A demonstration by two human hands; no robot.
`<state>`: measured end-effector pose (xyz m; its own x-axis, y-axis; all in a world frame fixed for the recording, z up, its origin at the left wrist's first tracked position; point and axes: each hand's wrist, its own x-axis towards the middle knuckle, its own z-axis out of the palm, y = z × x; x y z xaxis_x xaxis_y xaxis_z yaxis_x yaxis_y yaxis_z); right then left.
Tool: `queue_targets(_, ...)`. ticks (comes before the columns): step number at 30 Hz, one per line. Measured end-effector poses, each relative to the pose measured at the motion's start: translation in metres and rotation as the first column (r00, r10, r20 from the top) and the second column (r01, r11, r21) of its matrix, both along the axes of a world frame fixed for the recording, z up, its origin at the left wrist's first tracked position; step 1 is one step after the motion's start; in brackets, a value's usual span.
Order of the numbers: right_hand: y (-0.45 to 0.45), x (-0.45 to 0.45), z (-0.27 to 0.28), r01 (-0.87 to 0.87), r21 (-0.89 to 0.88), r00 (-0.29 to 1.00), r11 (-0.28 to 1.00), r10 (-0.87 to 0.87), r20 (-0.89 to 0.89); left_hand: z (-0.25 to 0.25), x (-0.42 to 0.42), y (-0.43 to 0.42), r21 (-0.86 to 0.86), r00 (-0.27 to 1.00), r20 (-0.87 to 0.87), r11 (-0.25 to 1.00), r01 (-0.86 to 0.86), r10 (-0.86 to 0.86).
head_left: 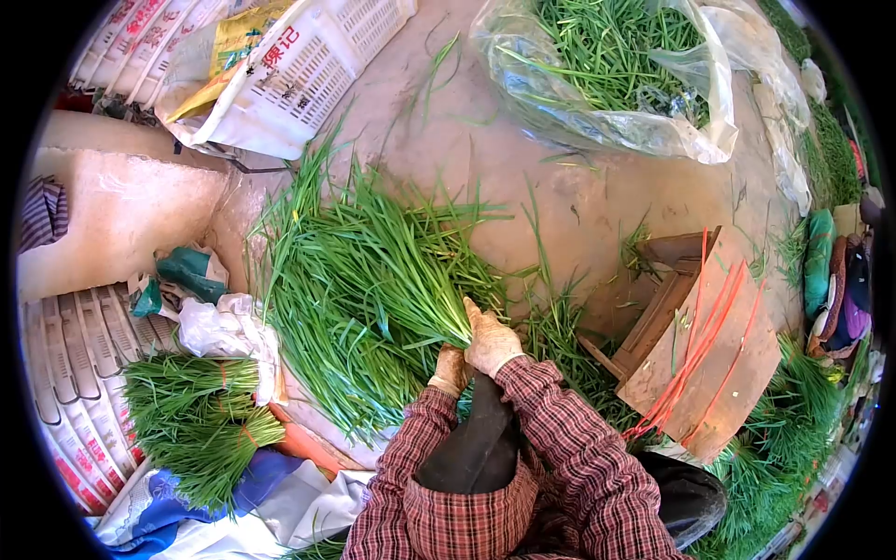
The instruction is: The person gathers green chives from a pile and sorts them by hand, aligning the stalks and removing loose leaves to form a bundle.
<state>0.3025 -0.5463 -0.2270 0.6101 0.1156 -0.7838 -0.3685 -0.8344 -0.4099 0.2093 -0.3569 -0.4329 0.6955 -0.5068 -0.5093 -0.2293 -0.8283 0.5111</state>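
Observation:
My right hand (pixel 492 341), in a pale soiled work glove, is closed around the stalk ends of a bunch of green chives (pixel 411 271). Just below and to its left, my gloved left hand (pixel 452 369) is closed at the underside of the same bunch; its fingers are partly hidden. The leaves fan away to the upper left over a large loose heap of chives (pixel 322 350). Both hands are close together in front of my knee.
Tied chive bundles (pixel 201 420) lie at the left on cloth. A wooden stand (pixel 737 364) with red ties (pixel 691 364) draped over it is at the right. Farther off are a white plastic crate (pixel 308 79) and a clear bag (pixel 607 131) full of chives.

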Motion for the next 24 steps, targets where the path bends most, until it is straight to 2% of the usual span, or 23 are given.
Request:
queue_targets(2, -0.002, -0.004, -0.009, 0.073, 0.078, 0.997, 0.994, -0.074, 0.009, 0.01, 0.01, -0.009, -0.097, 0.972, -0.162, 0.977, -0.189, 0.171)
queue_targets(4, -0.003, -0.007, -0.007, 0.092, 0.11, 0.995, 0.99, -0.096, 0.033, 0.02, 0.021, -0.015, -0.216, 0.833, -0.424, 0.853, -0.475, 0.356)
queue_targets(5, -0.006, -0.008, 0.0, 0.114, 0.132, 0.993, 0.985, -0.119, 0.027, 0.02, 0.023, -0.018, -0.343, 0.568, -0.724, 0.51, -0.789, 0.391)
queue_targets(6, -0.011, -0.01, 0.006, 0.135, 0.152, 0.99, 0.979, -0.14, 0.021, 0.035, 0.03, -0.026, -0.224, 0.315, -0.876, 0.27, -0.936, 0.365)
queue_targets(7, -0.013, -0.012, 0.009, 0.169, 0.159, 0.984, 0.973, -0.174, 0.022, 0.052, 0.039, -0.035, -0.034, 0.023, -0.966, -0.04, -0.999, 0.257)
queue_targets(8, -0.015, -0.016, 0.013, 0.163, 0.156, 0.985, 0.974, -0.169, 0.022, 0.069, 0.048, -0.044, 0.164, -0.208, -0.971, -0.307, -0.937, 0.116)
queue_targets(9, -0.019, -0.023, 0.02, 0.177, 0.164, 0.983, 0.97, -0.183, 0.023, 0.062, 0.049, -0.037, 0.16, -0.162, -0.987, -0.323, -0.933, -0.021)
queue_targets(12, -0.03, -0.035, 0.059, 0.168, 0.132, 0.986, 0.977, -0.166, -0.027, 0.048, 0.046, -0.032, 0.014, 0.051, -0.98, -0.323, -0.946, -0.191)
queue_targets(14, -0.039, -0.043, 0.08, 0.14, 0.108, 0.99, 0.984, -0.139, -0.02, 0.056, 0.045, -0.031, -0.178, 0.19, -0.981, -0.224, -0.958, -0.035)
queue_targets(18, -0.067, -0.068, 0.137, 0.135, 0.107, 0.991, 0.985, -0.133, -0.019, 0.061, 0.044, -0.027, -0.205, 0.198, -0.978, -0.148, -0.968, 0.059)
queue_targets(19, -0.078, -0.082, 0.149, 0.116, 0.16, 0.991, 0.98, -0.126, 0.053, 0.061, 0.042, -0.027, -0.205, 0.195, -0.976, -0.109, -0.973, 0.093)
queue_targets(22, -0.115, -0.143, 0.148, -0.021, 0.281, 0.954, 0.96, -0.065, 0.293, 0.064, 0.038, -0.022, -0.231, 0.293, -0.901, 0.217, -0.948, 0.321)
queue_targets(24, -0.127, -0.151, 0.187, -0.001, 0.347, 0.959, 0.938, -0.098, 0.268, 0.071, 0.034, -0.013, -0.22, 0.49, -0.751, 0.533, -0.817, 0.442)
